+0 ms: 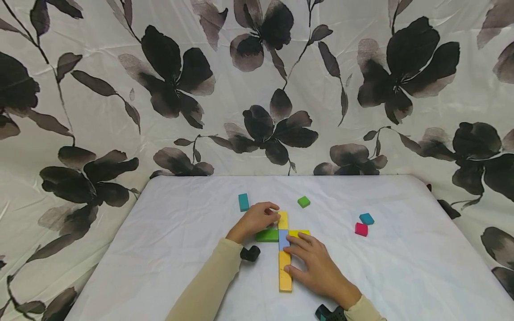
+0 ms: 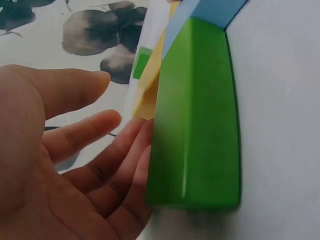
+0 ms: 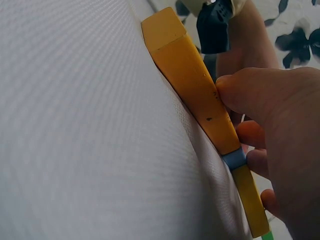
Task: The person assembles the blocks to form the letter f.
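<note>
Wooden blocks lie in a cross on the white cloth. A long yellow block (image 1: pixel 285 272) forms the near arm, a light blue block (image 1: pixel 283 240) the middle, and a short yellow block (image 1: pixel 283 219) the far arm. A green block (image 2: pixel 210 120) lies to the left, another yellow block (image 3: pixel 250 200) to the right. My left hand (image 1: pixel 257 220) has its fingertips at the far yellow block's left side, thumb apart from the fingers. With fingers spread, my right hand (image 1: pixel 317 263) rests its thumb on the long yellow block and fingertips by the blue and right-hand yellow blocks.
Behind my left hand lies a teal block (image 1: pixel 243 202), and a small green block (image 1: pixel 304 202) is farther right. A blue block (image 1: pixel 366 219) and a red block (image 1: pixel 361 229) sit together at the right. A flowered cloth (image 1: pixel 225 89) hangs behind the table.
</note>
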`<state>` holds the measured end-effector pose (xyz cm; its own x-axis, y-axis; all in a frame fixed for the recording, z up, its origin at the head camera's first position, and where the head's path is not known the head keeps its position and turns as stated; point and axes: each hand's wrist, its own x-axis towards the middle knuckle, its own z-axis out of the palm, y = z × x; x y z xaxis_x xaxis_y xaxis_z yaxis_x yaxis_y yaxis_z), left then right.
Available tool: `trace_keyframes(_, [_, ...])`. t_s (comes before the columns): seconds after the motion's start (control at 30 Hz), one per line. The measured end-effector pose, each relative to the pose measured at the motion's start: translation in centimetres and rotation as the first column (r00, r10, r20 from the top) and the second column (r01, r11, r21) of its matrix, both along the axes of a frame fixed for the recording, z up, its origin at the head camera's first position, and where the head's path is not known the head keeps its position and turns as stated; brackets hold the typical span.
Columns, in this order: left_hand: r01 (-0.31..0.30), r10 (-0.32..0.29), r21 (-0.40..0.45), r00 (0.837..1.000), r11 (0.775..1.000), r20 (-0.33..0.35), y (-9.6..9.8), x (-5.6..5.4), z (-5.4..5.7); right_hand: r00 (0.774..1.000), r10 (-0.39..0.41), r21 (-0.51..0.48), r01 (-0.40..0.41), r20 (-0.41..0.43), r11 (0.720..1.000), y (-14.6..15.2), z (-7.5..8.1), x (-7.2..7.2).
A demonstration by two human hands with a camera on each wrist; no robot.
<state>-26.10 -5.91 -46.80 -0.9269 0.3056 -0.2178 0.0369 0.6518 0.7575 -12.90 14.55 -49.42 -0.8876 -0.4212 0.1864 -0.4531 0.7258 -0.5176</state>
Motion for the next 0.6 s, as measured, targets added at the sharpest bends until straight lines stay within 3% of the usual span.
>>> trace_keyframes(0.47, [-0.024, 0.034, 0.088, 0.993, 0.996, -0.115, -2.0, -0.2, 0.3, 1.000, -0.017, 0.024, 0.016, 0.014, 1.000, -0.2, -0.2, 0.2])
trace_keyframes(0.6, [-0.055, 0.069, 0.110, 0.989, 0.992, -0.132, -2.7, -0.4, 0.4, 1.000, -0.014, 0.026, 0.014, 0.014, 1.000, -0.2, -0.1, 0.0])
